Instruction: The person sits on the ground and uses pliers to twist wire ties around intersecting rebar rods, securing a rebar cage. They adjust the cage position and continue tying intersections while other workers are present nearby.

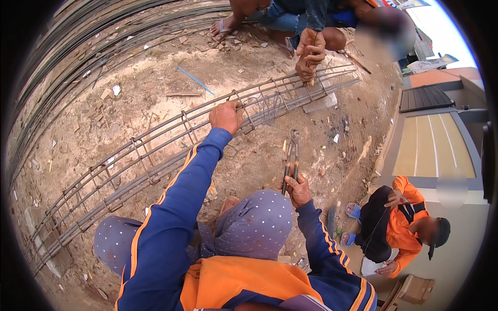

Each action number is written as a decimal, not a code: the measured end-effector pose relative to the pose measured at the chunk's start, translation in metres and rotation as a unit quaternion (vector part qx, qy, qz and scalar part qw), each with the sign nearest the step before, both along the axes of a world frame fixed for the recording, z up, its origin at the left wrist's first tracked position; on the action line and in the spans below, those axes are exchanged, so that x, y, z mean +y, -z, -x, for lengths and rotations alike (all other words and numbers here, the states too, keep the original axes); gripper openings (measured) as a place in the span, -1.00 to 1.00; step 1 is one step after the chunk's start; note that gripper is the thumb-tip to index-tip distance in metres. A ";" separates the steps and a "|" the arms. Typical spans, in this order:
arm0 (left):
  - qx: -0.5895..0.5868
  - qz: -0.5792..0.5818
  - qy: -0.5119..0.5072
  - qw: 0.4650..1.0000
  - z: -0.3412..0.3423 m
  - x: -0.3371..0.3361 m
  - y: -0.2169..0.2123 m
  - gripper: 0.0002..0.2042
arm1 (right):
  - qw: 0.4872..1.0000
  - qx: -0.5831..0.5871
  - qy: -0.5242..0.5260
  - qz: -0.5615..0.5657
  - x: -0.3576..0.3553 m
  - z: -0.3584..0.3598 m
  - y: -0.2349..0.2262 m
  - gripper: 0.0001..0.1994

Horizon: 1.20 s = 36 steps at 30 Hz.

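A long rebar cage of ribbed bars and bent stirrups lies across the ground, running from lower left to upper right. My left hand is closed on the cage's upper bars beside a stirrup, its fingertips partly hidden. Lower and to the right, my right hand grips a pair of pincers by the dark handles. The jaws point away from me, apart from the cage. At the cage's far right end, a co-worker's hands hold a tan stick-like piece over the bars.
Loose steel rods lie along the upper left. A wooden block sits under the cage's near end. A blue strip lies on the dirt beyond it. Another person in an orange top sits by the wall at right.
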<state>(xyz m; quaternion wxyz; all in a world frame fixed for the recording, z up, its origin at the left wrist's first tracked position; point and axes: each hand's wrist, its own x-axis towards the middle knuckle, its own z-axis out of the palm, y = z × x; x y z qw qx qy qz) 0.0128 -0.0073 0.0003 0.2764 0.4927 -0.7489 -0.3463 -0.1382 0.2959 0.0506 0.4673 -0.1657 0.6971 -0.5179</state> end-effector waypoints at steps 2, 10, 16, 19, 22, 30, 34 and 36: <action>0.004 -0.009 0.011 1.000 -0.002 -0.003 -0.003 -0.75 | 0.998 0.023 -0.029 0.053 -0.019 0.008 -0.018 -0.41; -0.030 -0.007 0.088 0.996 -0.014 0.002 -0.015 -0.35 | 0.928 0.225 -0.294 -0.049 -0.103 0.064 -0.088 -0.45; -0.080 0.073 0.114 0.988 -0.011 0.012 -0.008 -0.13 | 0.439 0.759 -0.460 -0.140 -0.176 0.067 -0.119 -0.34; -0.069 0.101 0.100 0.987 -0.011 0.012 0.000 -0.13 | 0.341 0.799 -0.476 -0.139 -0.205 0.061 -0.121 -0.30; -0.065 0.102 0.102 0.987 -0.013 0.014 0.000 -0.13 | 0.265 0.812 -0.505 -0.125 -0.224 0.054 -0.131 -0.31; -0.054 0.083 0.103 0.990 -0.015 0.015 -0.004 -0.19 | 0.213 0.825 -0.519 -0.066 -0.247 0.045 -0.133 -0.35; -0.052 0.067 0.098 0.992 -0.013 0.015 -0.004 -0.27 | 0.215 0.814 -0.539 -0.026 -0.253 0.056 -0.139 -0.50; -0.056 0.058 0.099 0.992 -0.013 0.016 -0.006 -0.28 | 0.209 0.811 -0.546 -0.005 -0.256 0.060 -0.139 -0.52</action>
